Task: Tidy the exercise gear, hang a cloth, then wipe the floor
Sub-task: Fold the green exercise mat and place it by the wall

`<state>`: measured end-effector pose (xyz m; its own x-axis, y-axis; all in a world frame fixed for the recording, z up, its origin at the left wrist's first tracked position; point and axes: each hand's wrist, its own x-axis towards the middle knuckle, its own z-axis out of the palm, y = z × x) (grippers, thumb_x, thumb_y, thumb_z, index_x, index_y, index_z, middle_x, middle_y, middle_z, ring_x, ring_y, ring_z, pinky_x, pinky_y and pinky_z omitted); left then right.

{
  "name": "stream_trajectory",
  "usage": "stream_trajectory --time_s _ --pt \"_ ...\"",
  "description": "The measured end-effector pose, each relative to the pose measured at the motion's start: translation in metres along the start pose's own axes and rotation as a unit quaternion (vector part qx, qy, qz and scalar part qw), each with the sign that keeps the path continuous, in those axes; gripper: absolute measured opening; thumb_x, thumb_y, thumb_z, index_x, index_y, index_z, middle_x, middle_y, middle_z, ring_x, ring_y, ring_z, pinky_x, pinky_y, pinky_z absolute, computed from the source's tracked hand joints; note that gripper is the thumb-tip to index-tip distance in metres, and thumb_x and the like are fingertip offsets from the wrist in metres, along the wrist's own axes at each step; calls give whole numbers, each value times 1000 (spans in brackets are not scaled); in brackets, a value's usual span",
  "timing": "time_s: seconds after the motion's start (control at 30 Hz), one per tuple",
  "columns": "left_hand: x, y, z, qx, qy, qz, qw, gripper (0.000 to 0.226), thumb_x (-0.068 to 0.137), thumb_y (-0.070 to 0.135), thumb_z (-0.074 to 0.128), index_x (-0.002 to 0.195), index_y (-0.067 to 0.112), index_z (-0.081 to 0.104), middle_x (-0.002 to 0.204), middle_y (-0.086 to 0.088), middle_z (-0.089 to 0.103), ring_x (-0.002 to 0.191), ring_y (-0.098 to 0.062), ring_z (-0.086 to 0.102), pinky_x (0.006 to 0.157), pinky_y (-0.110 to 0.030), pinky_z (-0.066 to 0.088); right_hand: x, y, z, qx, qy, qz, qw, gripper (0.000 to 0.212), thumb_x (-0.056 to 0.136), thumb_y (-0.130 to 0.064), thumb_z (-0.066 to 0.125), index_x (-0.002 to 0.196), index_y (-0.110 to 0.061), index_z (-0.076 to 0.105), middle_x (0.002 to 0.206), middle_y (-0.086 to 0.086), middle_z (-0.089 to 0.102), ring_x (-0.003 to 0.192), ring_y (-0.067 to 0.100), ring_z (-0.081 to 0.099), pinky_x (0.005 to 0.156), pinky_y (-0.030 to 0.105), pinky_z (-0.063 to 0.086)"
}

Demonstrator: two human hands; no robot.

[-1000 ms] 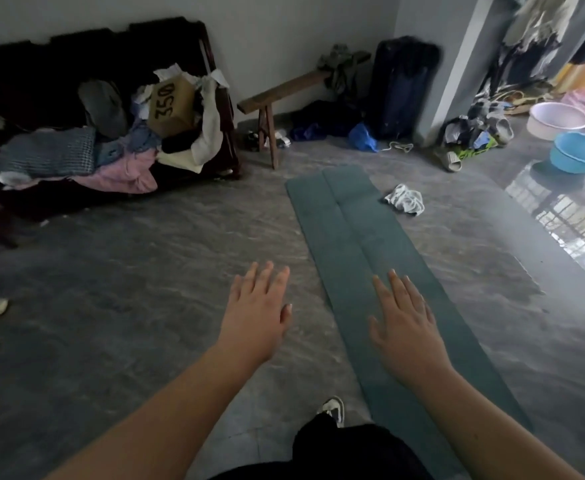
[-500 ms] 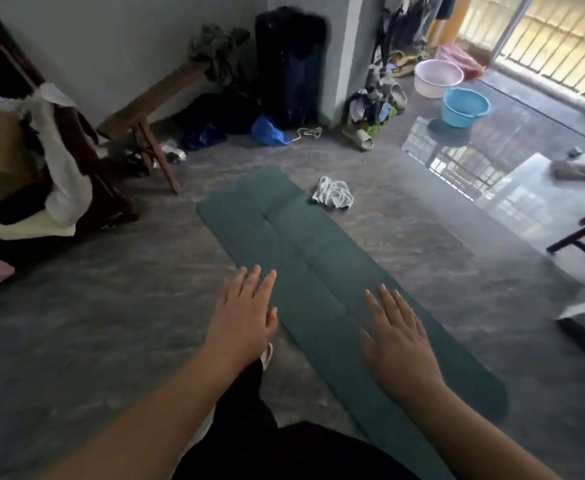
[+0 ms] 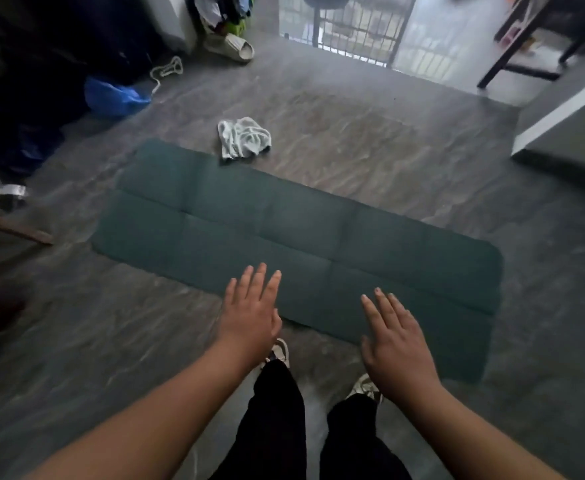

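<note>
A: At the far left edge, what do you make out?

B: Mostly dark blur. A crumpled blue plastic bag (image 3: 113, 95) lies on the grey marbled stone floor (image 3: 336, 140), with a loop of pale cord (image 3: 166, 69) just beyond it and a beige foam slipper (image 3: 230, 46) further back. The dark heap beside the bag is too dim to name.

A: And the exercise gear?

B: The dark green foldable exercise mat (image 3: 284, 223) lies flat on the floor, running crosswise from left to right in front of the person. One crease runs along its length and fainter ones cross it, so it reads as panels. Its right end has rounded corners.

A: The cloth?

B: A crumpled pale grey-white cloth (image 3: 243, 137) sits on the floor just beyond the mat's far edge, towards its left end. Whether it touches the mat, I cannot tell.

A: The hands?

B: The left hand (image 3: 251, 317) is held palm down with straight fingers over the mat's near edge, holding nothing. The right hand (image 3: 396, 344) is likewise flat and spread, palm down above the mat, empty. Neither looks to be touching it.

A: Anything cut off?

B: Below the hands, black trousers (image 3: 277, 420) and the tips of pale sneakers (image 3: 279, 351) show, the right shoe partly behind the wrist. At the upper right, dark table legs (image 3: 505, 53) run out of the frame.
</note>
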<state>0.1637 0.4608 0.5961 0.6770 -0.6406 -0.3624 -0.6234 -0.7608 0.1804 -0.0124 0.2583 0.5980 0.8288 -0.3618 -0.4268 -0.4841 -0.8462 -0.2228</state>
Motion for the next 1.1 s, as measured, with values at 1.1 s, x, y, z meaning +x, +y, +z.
stream_trajectory --time_s 1.1 --pt "281 -67 609 250 -216 375 866 122 73 76 56 151 26 -22 158 -10 -29 142 -40 -31 106 -74 -8 265 212 579 -158 -160 -136 965 120 72 -66 64 156 -14 -4 162 20 -8 148 40 -11 117 62 2"
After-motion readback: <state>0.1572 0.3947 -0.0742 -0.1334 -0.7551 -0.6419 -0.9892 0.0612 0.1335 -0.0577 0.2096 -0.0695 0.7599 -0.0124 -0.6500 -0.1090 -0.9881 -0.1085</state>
